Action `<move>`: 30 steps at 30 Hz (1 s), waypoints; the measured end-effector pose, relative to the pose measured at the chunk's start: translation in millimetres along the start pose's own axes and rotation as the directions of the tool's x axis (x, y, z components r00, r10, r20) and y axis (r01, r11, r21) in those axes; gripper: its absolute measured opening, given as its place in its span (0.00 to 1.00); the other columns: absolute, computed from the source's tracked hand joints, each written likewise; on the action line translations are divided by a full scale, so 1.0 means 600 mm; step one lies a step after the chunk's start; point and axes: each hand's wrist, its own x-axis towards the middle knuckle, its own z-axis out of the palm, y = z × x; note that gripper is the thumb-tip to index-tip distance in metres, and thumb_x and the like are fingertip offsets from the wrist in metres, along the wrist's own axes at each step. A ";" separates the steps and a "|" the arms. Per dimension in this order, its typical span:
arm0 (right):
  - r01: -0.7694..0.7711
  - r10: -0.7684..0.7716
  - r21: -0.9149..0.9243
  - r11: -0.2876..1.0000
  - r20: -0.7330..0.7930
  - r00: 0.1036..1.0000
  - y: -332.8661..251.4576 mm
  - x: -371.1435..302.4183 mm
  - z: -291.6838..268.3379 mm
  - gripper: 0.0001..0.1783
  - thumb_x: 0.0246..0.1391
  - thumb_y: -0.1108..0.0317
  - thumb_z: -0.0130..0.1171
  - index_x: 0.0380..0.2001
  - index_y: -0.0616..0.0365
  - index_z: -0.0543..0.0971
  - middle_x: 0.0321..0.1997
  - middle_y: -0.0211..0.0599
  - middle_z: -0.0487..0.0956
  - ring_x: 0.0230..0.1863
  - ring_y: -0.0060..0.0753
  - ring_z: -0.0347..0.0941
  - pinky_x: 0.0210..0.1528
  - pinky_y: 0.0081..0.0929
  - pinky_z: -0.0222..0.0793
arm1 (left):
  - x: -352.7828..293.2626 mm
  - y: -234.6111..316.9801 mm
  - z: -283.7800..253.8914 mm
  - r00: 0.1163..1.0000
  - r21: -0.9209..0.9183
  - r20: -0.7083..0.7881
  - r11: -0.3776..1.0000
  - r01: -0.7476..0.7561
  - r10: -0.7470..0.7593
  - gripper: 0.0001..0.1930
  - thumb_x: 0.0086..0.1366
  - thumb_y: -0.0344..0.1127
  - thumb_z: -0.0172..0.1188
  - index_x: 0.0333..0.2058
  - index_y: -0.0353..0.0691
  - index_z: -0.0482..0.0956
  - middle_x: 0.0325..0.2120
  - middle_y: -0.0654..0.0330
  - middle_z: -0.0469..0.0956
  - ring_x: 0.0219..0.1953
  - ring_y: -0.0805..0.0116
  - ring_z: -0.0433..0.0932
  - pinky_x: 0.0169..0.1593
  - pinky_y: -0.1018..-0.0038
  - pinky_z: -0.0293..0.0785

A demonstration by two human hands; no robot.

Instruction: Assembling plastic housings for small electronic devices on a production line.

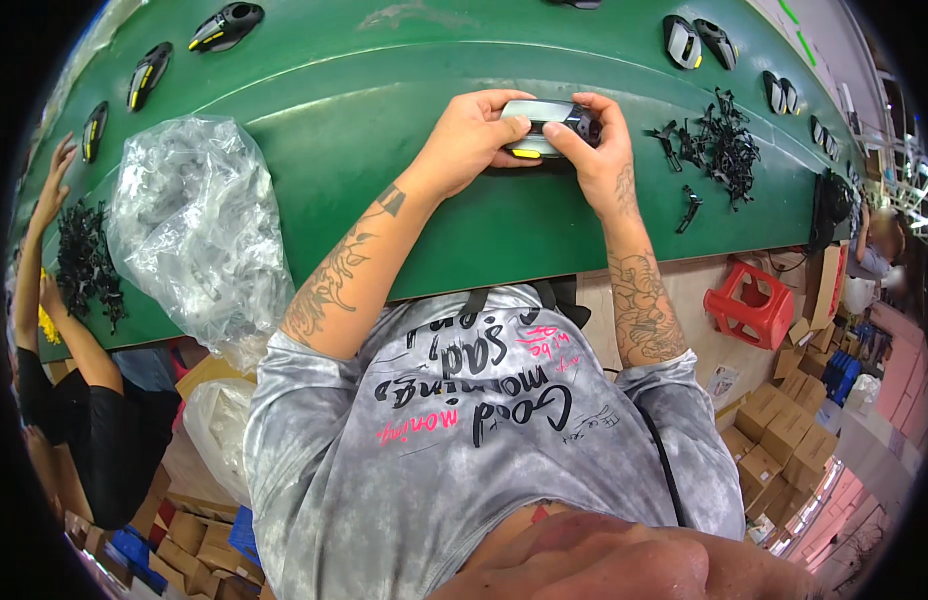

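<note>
The person's left grip (469, 135) and right grip (604, 152) are both clamped on a grey-and-black mouse (536, 111) over the green worktop (504, 225).

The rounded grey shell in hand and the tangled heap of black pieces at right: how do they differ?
The rounded grey shell sits in the left hand and right hand; the black heap lies on the green table. The shell looks smooth with a yellow strip; the heap, spiky. Both include black.

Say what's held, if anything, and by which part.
Curved silver, black and yellow plastic shell: left hand grips its left end, right hand its right.
</note>
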 end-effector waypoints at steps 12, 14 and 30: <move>0.012 -0.141 0.473 0.881 0.240 0.960 0.040 0.040 -0.032 0.42 0.52 0.65 0.77 0.64 0.61 0.64 0.53 0.42 0.74 0.54 0.30 0.73 0.60 0.28 0.70 | 0.000 -0.007 0.008 0.998 -0.089 -0.005 0.994 -0.062 0.062 0.21 0.75 0.30 0.53 0.63 0.27 0.66 0.55 0.48 0.75 0.53 0.58 0.82 0.52 0.58 0.88; 0.023 -0.136 0.434 0.901 0.232 0.963 0.038 0.042 -0.036 0.41 0.52 0.66 0.76 0.64 0.62 0.64 0.53 0.43 0.74 0.54 0.31 0.73 0.60 0.28 0.70 | 0.003 -0.004 0.011 0.999 -0.105 -0.016 0.993 -0.049 0.048 0.21 0.75 0.30 0.53 0.63 0.27 0.66 0.55 0.47 0.75 0.53 0.57 0.82 0.52 0.58 0.88; -0.216 0.224 0.526 0.823 0.050 0.973 0.008 0.088 -0.007 0.28 0.57 0.69 0.69 0.55 0.65 0.66 0.37 0.35 0.81 0.39 0.25 0.78 0.45 0.25 0.75 | 0.003 0.002 0.021 0.993 -0.017 -0.043 0.994 -0.112 0.112 0.35 0.62 0.20 0.63 0.68 0.30 0.61 0.54 0.48 0.73 0.49 0.60 0.81 0.47 0.64 0.89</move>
